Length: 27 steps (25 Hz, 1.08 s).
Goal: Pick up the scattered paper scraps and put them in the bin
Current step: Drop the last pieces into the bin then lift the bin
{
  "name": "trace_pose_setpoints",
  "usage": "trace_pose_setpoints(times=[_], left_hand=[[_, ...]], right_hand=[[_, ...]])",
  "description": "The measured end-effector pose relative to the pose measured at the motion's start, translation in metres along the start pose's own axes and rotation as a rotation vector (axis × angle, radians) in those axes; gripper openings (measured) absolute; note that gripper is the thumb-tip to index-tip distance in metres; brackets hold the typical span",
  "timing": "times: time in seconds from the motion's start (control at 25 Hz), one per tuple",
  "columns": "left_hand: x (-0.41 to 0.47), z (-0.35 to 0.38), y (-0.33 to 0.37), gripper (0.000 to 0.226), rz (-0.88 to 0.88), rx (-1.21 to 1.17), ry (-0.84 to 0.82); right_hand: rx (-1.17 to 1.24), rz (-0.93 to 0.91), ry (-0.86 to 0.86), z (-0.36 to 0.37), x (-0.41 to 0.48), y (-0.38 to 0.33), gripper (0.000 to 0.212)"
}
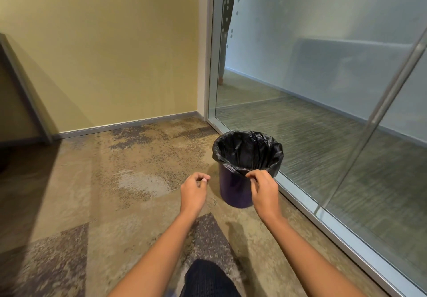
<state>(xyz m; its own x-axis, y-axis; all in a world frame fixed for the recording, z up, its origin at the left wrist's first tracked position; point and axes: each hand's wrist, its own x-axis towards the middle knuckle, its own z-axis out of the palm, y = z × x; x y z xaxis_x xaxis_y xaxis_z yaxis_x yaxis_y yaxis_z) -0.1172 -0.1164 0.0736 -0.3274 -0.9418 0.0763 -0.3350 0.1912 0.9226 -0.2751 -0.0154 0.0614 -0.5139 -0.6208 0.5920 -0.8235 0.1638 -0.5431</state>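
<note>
Your knee (208, 278) sat lowest in view. Left hand (194, 192) was loosely curled, holding nothing I could see; right hand (263, 188) pinched the liner at the bin (233, 192) rim by the glass wall (323, 89). No scraps showed on the carpet (104, 204), so pickup looked finished; the bin's contents stayed hidden.

No legible text or labels anywhere.

head view | looks forward-down | bin (240, 188) near, probably arm's reach
</note>
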Motion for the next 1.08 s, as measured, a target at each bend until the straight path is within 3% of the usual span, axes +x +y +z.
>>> trace_pose_setpoints(times=[0.24, 0.44, 0.84, 1.08], left_hand=[[-0.045, -0.021, 0.014, 0.018, 0.054, -0.013, 0.06], [-0.059, -0.007, 0.009, 0.018, 0.021, 0.039, 0.034], [-0.014, 0.042, -0.045, 0.02, -0.111, 0.179, -0.172], [0.025, 0.048, -0.086, 0.018, -0.155, 0.194, -0.226]], right_hand=[[-0.008, -0.042, 0.038, -0.042, -0.031, -0.023, 0.017], [-0.028, 0.097, -0.024, -0.049, -0.059, -0.008, 0.017], [-0.125, 0.332, -0.133, 0.006, -0.075, 0.05, 0.014], [-0.158, 0.334, -0.197, 0.054, -0.057, 0.061, 0.019]])
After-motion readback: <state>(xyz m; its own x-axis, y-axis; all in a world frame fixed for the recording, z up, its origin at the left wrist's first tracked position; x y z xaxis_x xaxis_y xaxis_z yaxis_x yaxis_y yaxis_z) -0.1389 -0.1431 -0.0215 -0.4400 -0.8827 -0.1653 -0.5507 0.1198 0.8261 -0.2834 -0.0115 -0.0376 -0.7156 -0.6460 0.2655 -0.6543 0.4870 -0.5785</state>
